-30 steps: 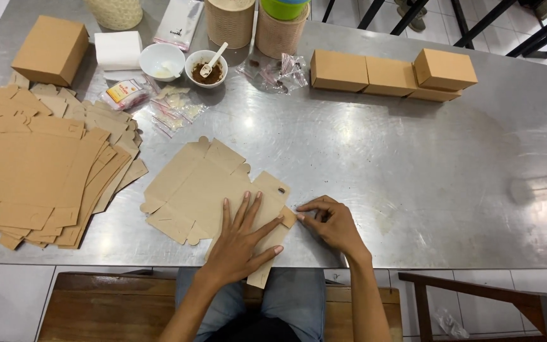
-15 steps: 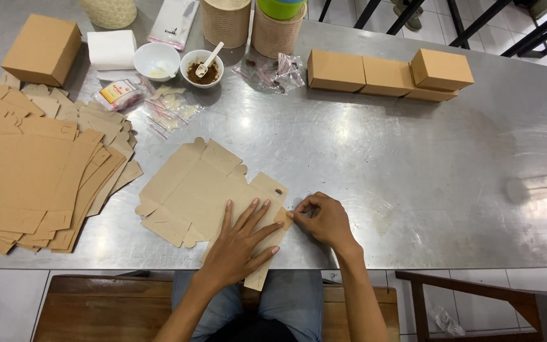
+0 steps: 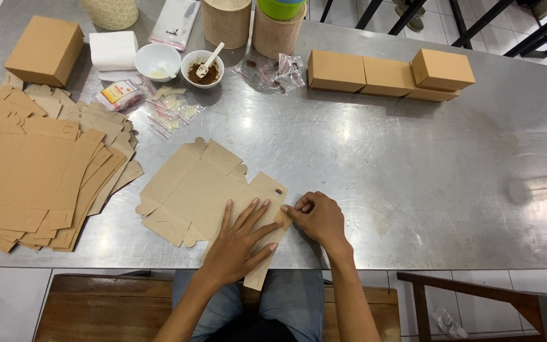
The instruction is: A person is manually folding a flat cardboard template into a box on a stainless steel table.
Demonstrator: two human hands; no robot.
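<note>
A flat, unfolded brown cardboard box blank (image 3: 201,187) lies on the steel table (image 3: 381,164) near its front edge. My left hand (image 3: 238,240) presses flat on the blank's right part, fingers spread. My right hand (image 3: 318,218) is right beside it, thumb and fingers pinching a small flap at the blank's right edge. One long flap of the blank hangs over the table's front edge above my lap.
A thick pile of flat blanks (image 3: 33,164) fills the left. Folded boxes (image 3: 387,73) stand at the back right, one more box (image 3: 45,50) at back left. Two small bowls (image 3: 178,63), plastic sachets (image 3: 172,107), woven canisters (image 3: 251,22) and a clear bottle (image 3: 542,187) lie around.
Both hands stay on the blank's right edge. My right hand has shifted slightly left along the flap; the blank itself has hardly moved.
</note>
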